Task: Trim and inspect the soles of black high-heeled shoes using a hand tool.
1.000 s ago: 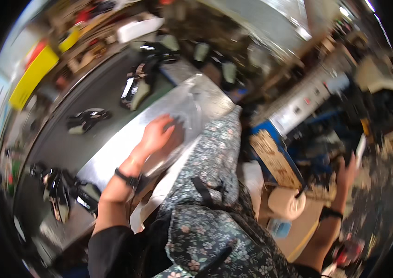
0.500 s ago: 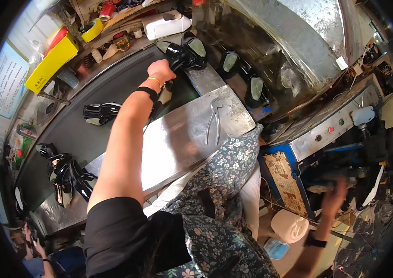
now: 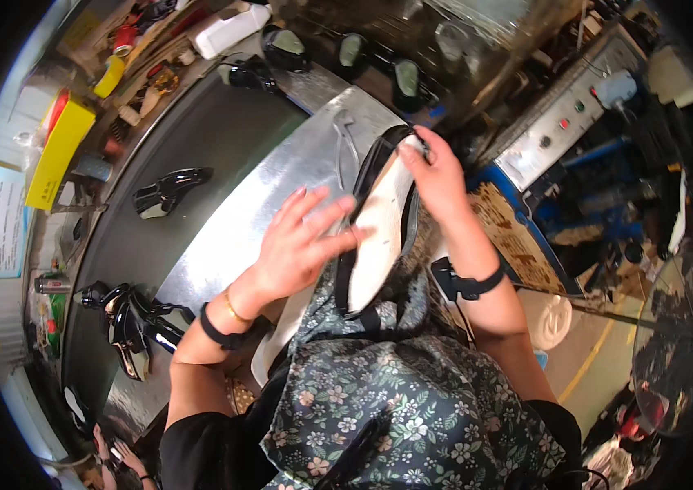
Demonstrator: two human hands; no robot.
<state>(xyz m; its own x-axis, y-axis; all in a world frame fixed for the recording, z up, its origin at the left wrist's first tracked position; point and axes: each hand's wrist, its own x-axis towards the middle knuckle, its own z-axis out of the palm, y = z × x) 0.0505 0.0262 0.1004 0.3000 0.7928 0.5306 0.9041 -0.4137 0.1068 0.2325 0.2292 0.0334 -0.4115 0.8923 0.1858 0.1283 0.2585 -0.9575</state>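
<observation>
A black shoe upper with a pale insole side (image 3: 383, 219) is held above my apron, its pale face upward and its length tilted. My right hand (image 3: 442, 175) grips its upper end, thumb on the pale face and fingers round the black rim. Beside its left edge, my left hand (image 3: 293, 245) has its fingers spread; fingertips reach the edge, and I cannot tell whether they touch it. Just beyond, metal pincers (image 3: 347, 151) lie on the shiny metal plate (image 3: 228, 224).
A dark curved belt (image 3: 224, 122) carries glossy black shoes, one (image 3: 168, 192) alone and several (image 3: 130, 327) bunched at left. More shoes (image 3: 285, 49) stand at the far end. A control panel (image 3: 567, 106) is at right. Another person's hands (image 3: 122, 457) show at lower left.
My left hand has come back from the shoes at the belt's far end and spread its fingers. My right hand has swung in from the lower right and now holds the shoe upper.
</observation>
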